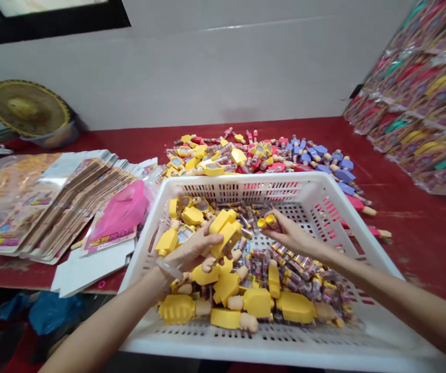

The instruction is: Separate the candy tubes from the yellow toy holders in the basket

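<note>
My left hand (199, 242), with a clear band at the wrist, grips yellow toy pieces (225, 233) above the left half of a white plastic basket (347, 207). Between the fingers of my right hand (285, 230) are small tubes (269, 223) with yellow ends, held over the middle of the basket. Several yellow toys with beige handles (257, 303) lie in the basket below my left hand. Many small clear tubes with purple and yellow labels (300, 272) are heaped under my right forearm.
Behind the basket, yellow, red and purple toys (238, 155) are piled on the red table (432, 233). Printed cards (67, 202) and a pink bag (124, 207) lie at the left. Packed toys (432, 103) are stacked at the right. A round gold object (28, 109) stands back left.
</note>
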A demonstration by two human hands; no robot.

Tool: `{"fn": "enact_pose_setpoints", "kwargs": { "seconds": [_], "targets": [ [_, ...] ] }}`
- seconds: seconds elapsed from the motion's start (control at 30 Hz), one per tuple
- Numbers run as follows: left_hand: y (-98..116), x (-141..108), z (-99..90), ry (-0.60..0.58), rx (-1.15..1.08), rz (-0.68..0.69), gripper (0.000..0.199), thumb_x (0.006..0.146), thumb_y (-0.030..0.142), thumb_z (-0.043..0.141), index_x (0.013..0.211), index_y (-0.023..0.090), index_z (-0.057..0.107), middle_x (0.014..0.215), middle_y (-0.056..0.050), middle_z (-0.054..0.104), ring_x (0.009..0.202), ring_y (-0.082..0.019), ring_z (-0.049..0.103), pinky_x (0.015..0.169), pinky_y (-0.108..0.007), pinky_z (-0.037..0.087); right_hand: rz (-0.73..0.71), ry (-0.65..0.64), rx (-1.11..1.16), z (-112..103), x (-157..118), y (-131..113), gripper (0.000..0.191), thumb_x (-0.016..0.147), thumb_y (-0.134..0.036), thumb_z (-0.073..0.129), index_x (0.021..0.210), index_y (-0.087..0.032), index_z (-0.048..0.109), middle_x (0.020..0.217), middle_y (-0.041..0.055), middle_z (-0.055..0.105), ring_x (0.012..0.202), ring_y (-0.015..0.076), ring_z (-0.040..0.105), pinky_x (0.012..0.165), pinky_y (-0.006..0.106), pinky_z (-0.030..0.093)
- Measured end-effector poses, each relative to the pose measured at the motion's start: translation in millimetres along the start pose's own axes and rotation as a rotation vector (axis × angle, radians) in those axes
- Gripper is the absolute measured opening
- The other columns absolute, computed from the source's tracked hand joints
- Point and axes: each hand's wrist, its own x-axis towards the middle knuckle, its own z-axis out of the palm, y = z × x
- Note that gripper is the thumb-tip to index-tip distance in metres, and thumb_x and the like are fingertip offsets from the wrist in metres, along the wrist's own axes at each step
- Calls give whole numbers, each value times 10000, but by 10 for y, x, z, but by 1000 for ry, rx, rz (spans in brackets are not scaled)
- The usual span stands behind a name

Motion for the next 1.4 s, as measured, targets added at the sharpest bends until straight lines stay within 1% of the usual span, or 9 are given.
{"fn": "enact_pose_setpoints", "kwargs": {
  "seconds": [0.2, 0.33, 0.53, 0.63, 0.8, 0.93, 1.03, 1.23, 1.4],
  "targets": [
    [-50, -6, 103, -149, 75, -133, 732, 740, 286, 747, 1370, 229, 376, 1128, -97, 602, 718, -153, 645, 608, -255, 520, -552, 200, -160, 56, -427, -306, 357, 850, -66, 445, 1177, -188, 521, 1045, 93, 616, 949, 221, 572, 773, 341, 476],
    [-56, -23, 172, -118, 154, -216, 600, 726, 259, 757, 1262, 175, 502, 1026, -67, 630, 775, -142, 627, 666, -236, 505, -713, 193, -182, 167, -477, -266, 478, 788, -8, 399, 1237, -139, 495, 1047, 130, 608, 943, 233, 566, 740, 355, 500],
    [-77, -55, 245, -302, 90, -343, 506, 808, 377, 629, 1250, 159, 514, 966, -95, 635, 696, -163, 614, 577, -269, 498, -904, 219, -232, 180, -618, -288, 417, 858, -47, 393, 1262, -93, 485, 1077, 171, 618, 944, 253, 572, 743, 384, 497],
    [-95, -78, 275, -233, 424, -199, 607, 771, 373, 680, 1306, 208, 445, 1065, -82, 619, 851, -197, 620, 724, -327, 518, -695, 116, -114, 211, -644, -302, 302, 847, -86, 429, 1106, -107, 582, 973, 136, 641, 871, 237, 582, 715, 357, 482],
    [-221, -57, 273, -73, 1138, 205, 549, 787, 368, 678, 1281, 236, 478, 1184, -82, 598, 1059, -258, 565, 939, -401, 422, 92, -273, 242, 191, -509, -261, 92, 808, -256, 603, 813, -167, 623, 714, 4, 604, 648, 158, 550, 571, 246, 419],
    [-230, -24, 236, -18, 766, 26, 582, 811, 397, 668, 1308, 214, 428, 1242, -92, 572, 1055, -231, 577, 886, -343, 470, 2, -163, 343, 30, -460, -261, 217, 774, -209, 606, 991, -207, 616, 895, 15, 627, 815, 185, 580, 683, 268, 455],
    [-200, -38, 226, 20, 664, 11, 606, 793, 387, 694, 1306, 204, 427, 1259, -96, 560, 1081, -235, 564, 905, -348, 465, 5, -94, 342, -13, -484, -274, 65, 812, -257, 605, 844, -200, 611, 774, -2, 609, 706, 160, 560, 628, 253, 439],
    [-265, -67, 209, 41, 927, 243, 484, 808, 363, 681, 1243, 227, 518, 1245, -80, 566, 1121, -236, 529, 991, -359, 394, 378, -412, 580, 97, -417, -127, 479, 886, -577, 486, 719, -152, 629, 461, -27, 454, 336, 98, 336, 335, 226, 239],
    [-272, -41, 170, 19, 649, 1, 527, 822, 405, 660, 1277, 201, 489, 1241, -86, 577, 1093, -241, 552, 922, -361, 452, -161, -53, 215, 43, -464, -202, 202, 841, -349, 599, 938, -186, 669, 900, 70, 660, 825, 204, 617, 726, 313, 480]
  ]
}}
